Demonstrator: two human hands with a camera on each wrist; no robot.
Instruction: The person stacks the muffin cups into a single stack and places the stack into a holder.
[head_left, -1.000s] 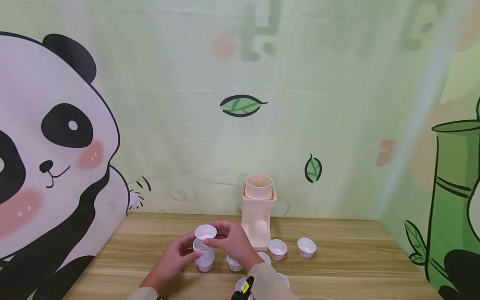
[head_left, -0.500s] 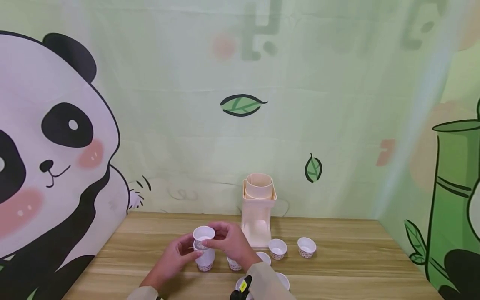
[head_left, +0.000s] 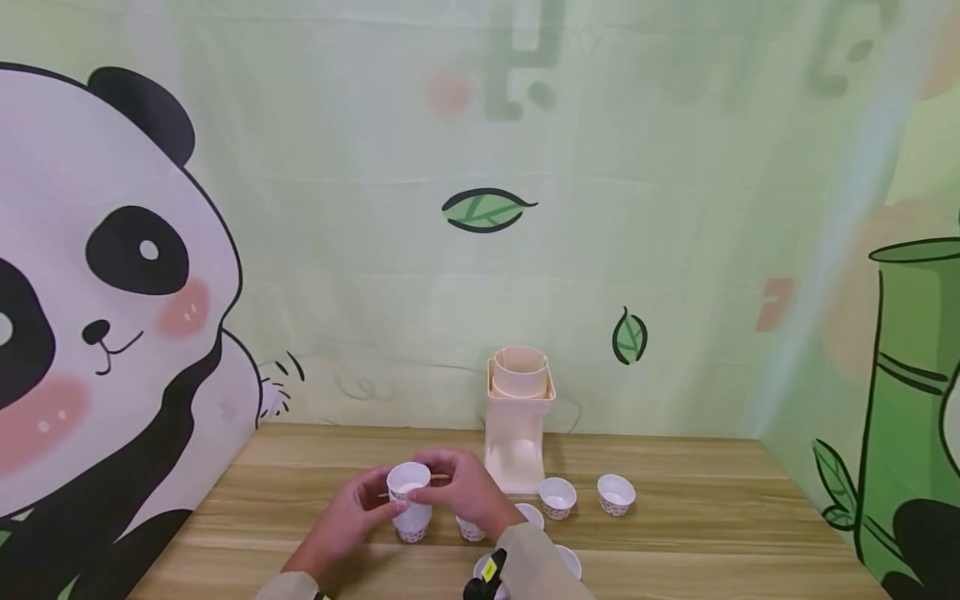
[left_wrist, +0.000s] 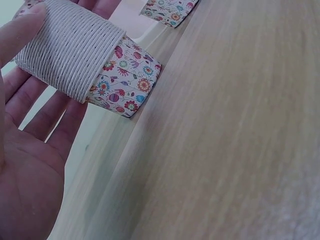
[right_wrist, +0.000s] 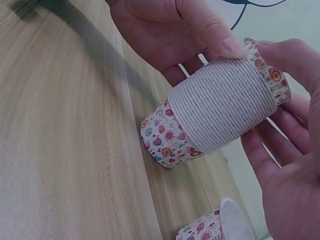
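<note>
A stack of nested paper cups [head_left: 412,525] stands on the wooden table, left of centre in the head view. Its tightly packed white rims form a ridged column above the flower-patterned bottom cup [right_wrist: 167,137]. My left hand [head_left: 347,510] holds the stack from the left, its thumb on the upper rims in the right wrist view. From the right, my right hand [head_left: 467,490] pinches the top cup [right_wrist: 274,82] near its rim, thumb in front. That cup sits partly inside the stack, a short floral band showing above the ridges. In the left wrist view, the left palm [left_wrist: 32,180] faces the stack.
Several single paper cups stand to the right, among them one cup [head_left: 557,498] and another [head_left: 616,496] farther right. Some are partly behind the right forearm. A pale pink stand [head_left: 514,442] with a cylinder on top is at the back, before a printed backdrop [head_left: 360,250].
My right hand has lowered the top cup down into the stack. The left hand keeps its hold on the stack, nearly still.
</note>
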